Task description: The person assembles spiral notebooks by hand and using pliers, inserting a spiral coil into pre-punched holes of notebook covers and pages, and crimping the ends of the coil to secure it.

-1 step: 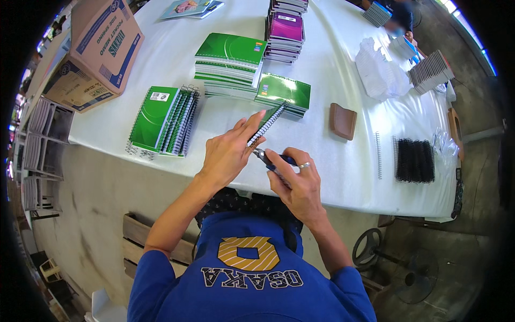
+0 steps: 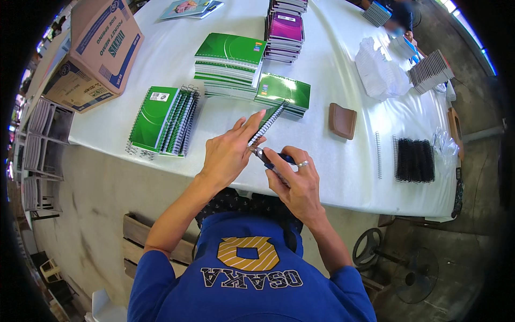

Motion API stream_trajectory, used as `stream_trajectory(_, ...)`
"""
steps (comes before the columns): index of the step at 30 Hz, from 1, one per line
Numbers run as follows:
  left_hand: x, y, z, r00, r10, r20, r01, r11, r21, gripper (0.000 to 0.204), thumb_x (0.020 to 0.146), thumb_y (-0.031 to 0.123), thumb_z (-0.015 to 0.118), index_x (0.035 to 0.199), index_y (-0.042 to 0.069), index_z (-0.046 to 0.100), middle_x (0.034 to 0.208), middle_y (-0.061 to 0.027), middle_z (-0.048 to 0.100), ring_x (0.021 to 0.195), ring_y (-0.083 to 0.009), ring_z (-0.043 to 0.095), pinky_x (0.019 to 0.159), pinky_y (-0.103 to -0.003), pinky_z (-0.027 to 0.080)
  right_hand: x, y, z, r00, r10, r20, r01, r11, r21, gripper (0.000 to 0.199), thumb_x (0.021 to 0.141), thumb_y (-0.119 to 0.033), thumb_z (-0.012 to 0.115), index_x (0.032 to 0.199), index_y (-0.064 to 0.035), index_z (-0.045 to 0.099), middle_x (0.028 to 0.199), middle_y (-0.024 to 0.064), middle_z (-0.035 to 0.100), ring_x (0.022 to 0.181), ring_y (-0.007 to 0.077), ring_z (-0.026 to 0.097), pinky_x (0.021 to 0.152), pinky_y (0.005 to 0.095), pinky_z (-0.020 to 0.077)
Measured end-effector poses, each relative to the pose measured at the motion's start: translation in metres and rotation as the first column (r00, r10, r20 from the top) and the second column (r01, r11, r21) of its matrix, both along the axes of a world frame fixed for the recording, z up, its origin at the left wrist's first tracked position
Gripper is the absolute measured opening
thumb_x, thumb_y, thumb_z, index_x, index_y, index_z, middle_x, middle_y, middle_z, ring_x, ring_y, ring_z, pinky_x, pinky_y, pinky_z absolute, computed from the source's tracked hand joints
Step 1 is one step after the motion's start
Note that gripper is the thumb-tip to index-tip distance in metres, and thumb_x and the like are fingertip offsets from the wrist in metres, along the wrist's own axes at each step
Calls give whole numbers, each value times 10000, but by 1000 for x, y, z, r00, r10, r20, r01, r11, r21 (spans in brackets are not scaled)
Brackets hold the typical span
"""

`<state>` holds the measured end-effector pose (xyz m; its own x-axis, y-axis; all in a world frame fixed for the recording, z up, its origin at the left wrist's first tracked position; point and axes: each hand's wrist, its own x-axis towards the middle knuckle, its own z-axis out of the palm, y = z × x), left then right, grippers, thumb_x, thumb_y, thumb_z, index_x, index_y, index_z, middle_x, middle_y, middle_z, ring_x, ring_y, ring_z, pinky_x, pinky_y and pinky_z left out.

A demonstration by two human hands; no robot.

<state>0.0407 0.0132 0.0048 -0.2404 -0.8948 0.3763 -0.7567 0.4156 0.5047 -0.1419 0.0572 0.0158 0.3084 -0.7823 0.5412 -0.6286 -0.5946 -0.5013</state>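
Table [image 2: 332, 177]: runs across the upper picture, its near edge just before the person.
Left hand [image 2: 228, 153]: above the near edge, holding a spiral notebook [image 2: 268, 121] tilted up off the table.
Right hand [image 2: 298, 182]: just right of the left hand, gripping pliers [image 2: 266, 159] whose tip meets the notebook's lower end.
Fanned notebooks [image 2: 163, 121]: on the table, left of the hands.
Tall notebook stack [image 2: 229, 64]: behind the hands; a lower stack [image 2: 284, 92] touches its right side.
Far stack [image 2: 285, 27]: behind those.
Cardboard box [image 2: 94, 51]: at the table's far left corner.
Flat pad [image 2: 343, 121]: right of the hands.
Loose coils [image 2: 413, 159]: further right, near the table's right end.
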Motion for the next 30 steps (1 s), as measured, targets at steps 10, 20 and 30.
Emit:
stream_trajectory(10, -1, 3, -1, 989, 110, 94, -112, 993, 21, 539, 923, 268, 649, 1431, 212, 478, 1135, -155, 688, 1017, -314, 682, 664, -406, 557, -1, -7, 8, 998, -7, -64, 2, 997, -82, 458, 748, -109, 769, 1195, -131, 674, 1009, 106, 568, 840, 262, 576, 710, 375, 453)
stream_trajectory(20, 23, 14, 43, 975, 139, 174, -99, 969, -225, 586, 850, 229, 706, 1405, 239, 518, 1204, -39, 681, 1115, -309, 650, 776, -349, 569, -20, -34, 31, 863, 269, 428, -493, 634, 595, 306, 951, -111, 578, 1250, -72, 630, 894, 116, 593, 741, 186, 600, 662, 318, 491)
stream_trajectory(30, 184, 12, 53, 946, -6, 323, -65, 976, 207, 867, 714, 617, 654, 1467, 237, 452, 1552, -78, 378, 1476, -365, 224, 1164, -578, 189, -80, -50, -32, 877, -109, -467, 116, 993, -14, 287, 841, -156, 713, 1109, -58, 681, 1011, 126, 605, 997, 295, 593, 840, 392, 482)
